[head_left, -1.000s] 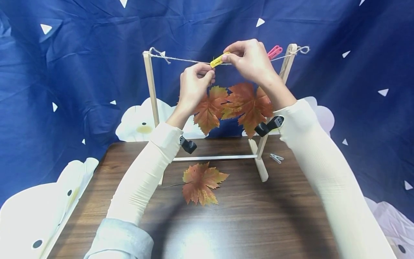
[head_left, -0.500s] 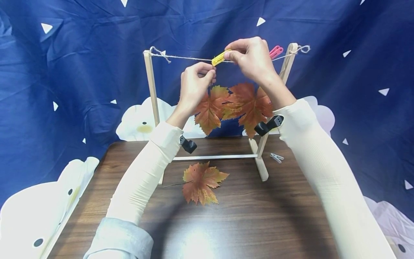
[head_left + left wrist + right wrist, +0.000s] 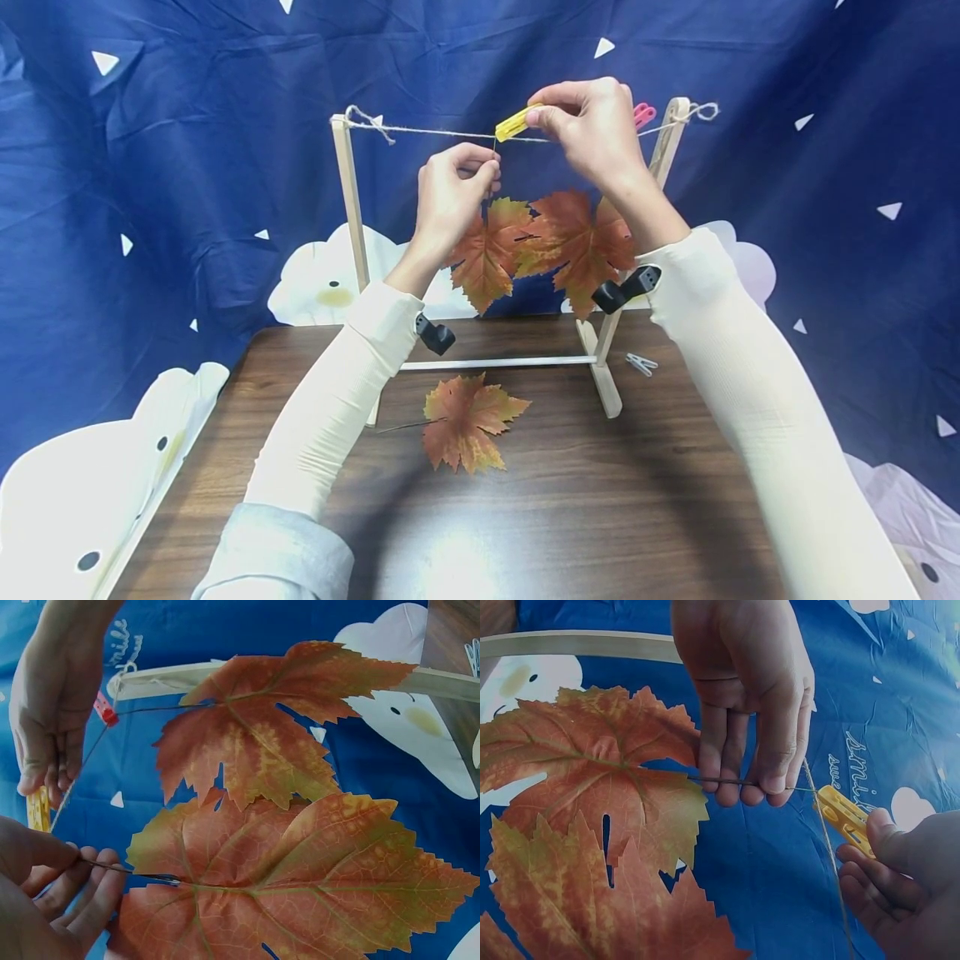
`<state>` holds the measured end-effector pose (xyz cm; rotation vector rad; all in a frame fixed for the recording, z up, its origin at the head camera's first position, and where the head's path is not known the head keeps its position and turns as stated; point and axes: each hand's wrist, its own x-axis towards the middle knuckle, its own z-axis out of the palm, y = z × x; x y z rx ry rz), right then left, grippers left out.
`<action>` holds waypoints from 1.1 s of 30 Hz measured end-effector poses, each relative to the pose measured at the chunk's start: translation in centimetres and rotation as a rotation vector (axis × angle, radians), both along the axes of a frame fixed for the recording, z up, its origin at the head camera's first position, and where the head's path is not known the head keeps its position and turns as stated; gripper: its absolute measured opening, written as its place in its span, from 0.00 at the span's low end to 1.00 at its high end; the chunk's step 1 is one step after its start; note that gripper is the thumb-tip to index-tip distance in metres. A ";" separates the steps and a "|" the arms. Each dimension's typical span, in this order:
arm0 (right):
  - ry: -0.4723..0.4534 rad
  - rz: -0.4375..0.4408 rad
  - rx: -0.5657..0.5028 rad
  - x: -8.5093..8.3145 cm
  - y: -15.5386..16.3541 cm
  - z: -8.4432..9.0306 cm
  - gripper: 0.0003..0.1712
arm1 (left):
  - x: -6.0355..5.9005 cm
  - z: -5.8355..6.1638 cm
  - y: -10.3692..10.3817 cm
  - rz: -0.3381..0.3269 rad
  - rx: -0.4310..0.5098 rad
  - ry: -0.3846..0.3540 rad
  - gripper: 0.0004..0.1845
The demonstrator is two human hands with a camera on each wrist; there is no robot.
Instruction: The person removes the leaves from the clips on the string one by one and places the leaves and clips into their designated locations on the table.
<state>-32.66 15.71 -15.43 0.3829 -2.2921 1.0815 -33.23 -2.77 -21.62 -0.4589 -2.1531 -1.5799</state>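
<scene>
While your left hand (image 3: 453, 187) pinches the wire stem of the maple leaf (image 3: 486, 252) just under the twine (image 3: 442, 133), your right hand (image 3: 592, 125) squeezes the yellow clothespin (image 3: 513, 123) at the line. Keep the stem crossing the twine, and seat the peg over both. Beside it hangs a second leaf (image 3: 577, 242) by a pink clothespin (image 3: 643, 112); no containers are in view.

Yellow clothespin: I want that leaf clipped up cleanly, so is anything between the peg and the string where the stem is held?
Nothing visible blocks it. The right hand pinches the yellow clothespin right at the string; the left hand holds the leaf stem just below. The hung leaf hangs lower, to the right.
</scene>
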 end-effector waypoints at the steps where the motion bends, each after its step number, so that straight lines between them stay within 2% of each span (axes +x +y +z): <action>1: 0.000 0.000 -0.007 0.0 0.1 0.0 0.16 | 0.0 0.0 0.0 0.000 -0.001 0.002 0.08; 14: 0.050 -0.015 -0.047 0.9 1.5 0.2 0.15 | 0.3 -0.2 -0.2 0.006 -0.017 0.016 0.08; 22: 0.012 -0.008 -0.091 1.4 2.6 0.1 0.18 | 0.4 -0.3 -0.4 0.003 -0.010 0.017 0.08; 27: -0.016 0.019 -0.117 1.7 3.1 -0.1 0.21 | 0.6 -0.5 -0.6 -0.009 0.009 0.028 0.08; 33: 0.025 0.077 -0.175 2.2 3.6 -0.6 0.21 | 0.8 -0.6 -1.1 -0.008 0.027 0.038 0.08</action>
